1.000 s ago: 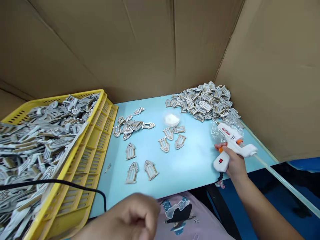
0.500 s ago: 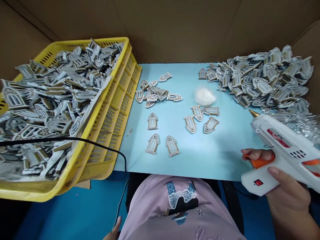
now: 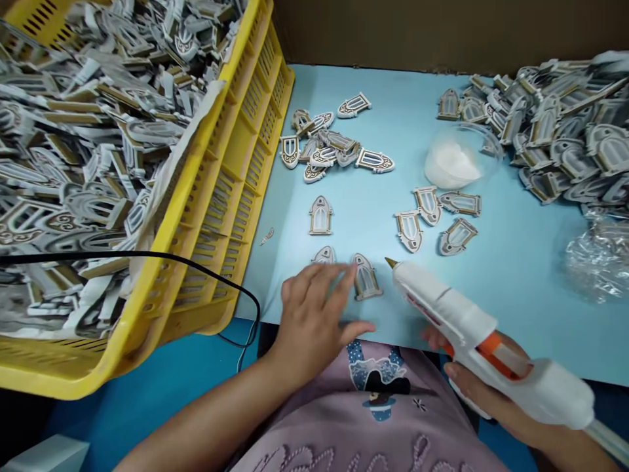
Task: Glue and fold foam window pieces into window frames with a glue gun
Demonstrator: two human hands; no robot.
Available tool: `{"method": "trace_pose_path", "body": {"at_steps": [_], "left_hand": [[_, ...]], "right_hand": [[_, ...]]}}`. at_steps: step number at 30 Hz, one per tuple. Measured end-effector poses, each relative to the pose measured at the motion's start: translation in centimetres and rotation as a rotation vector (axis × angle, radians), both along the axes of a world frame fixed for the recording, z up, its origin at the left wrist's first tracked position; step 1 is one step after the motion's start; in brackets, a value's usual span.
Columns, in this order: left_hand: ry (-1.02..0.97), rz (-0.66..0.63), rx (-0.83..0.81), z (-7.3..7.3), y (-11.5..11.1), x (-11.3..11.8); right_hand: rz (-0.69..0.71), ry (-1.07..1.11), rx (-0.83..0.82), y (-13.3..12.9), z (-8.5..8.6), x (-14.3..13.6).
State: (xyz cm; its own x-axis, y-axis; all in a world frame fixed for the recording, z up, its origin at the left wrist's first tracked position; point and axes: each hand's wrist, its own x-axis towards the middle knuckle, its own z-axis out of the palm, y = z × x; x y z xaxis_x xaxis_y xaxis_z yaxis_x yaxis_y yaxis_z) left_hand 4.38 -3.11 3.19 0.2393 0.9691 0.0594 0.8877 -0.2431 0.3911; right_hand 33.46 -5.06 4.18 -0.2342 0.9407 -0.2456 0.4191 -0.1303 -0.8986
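Observation:
My left hand (image 3: 314, 308) reaches over the front of the light-blue table with its fingers spread, nothing held in it. Its fingertips partly cover one small arched window piece (image 3: 324, 254), and the forefinger is at the edge of another arched window piece (image 3: 367, 276); whether it touches is unclear. My right hand (image 3: 484, 390) is wrapped round the handle of a white and orange hot glue gun (image 3: 452, 308). The gun's brass nozzle (image 3: 390, 262) points left, just right of the second piece. A third arched piece (image 3: 321, 216) lies farther back, upright in line.
A yellow crate (image 3: 196, 216) heaped with window pieces stands left, a black cable (image 3: 196, 262) across it. Further pieces lie in groups and a big pile (image 3: 565, 131) at right. A clear bowl (image 3: 455, 160) holds white material. Crumpled clear plastic (image 3: 599, 255) lies right.
My left hand has come up from below the table edge to the front window pieces. My right hand has brought the glue gun left, its nozzle now beside them. The view has shifted.

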Motion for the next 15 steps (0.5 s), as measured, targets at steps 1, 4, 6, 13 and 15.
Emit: {"method": "trace_pose_path", "body": {"at_steps": [1,4,6,13,15], "left_hand": [[0.037,-0.008,0.045,-0.5,1.0,0.9],[0.108,-0.018,0.097,-2.0,2.5,1.8],[0.115,-0.035,0.127,-2.5,2.8,1.5],[0.027,-0.033,0.214,-3.0,3.3,1.1],[0.018,-0.047,0.199,-3.1,3.4,1.0]], "right_hand": [[0.06,-0.075,0.014,0.0,0.1,-0.6],[0.096,-0.235,0.066,-0.3,0.1,-2.1],[0.083,-0.326,0.11,-0.7,0.1,-2.8],[0.06,-0.372,0.11,-1.0,0.5,-4.0],[0.069,-0.451,0.101,-0.9,0.7,-4.1]]}}
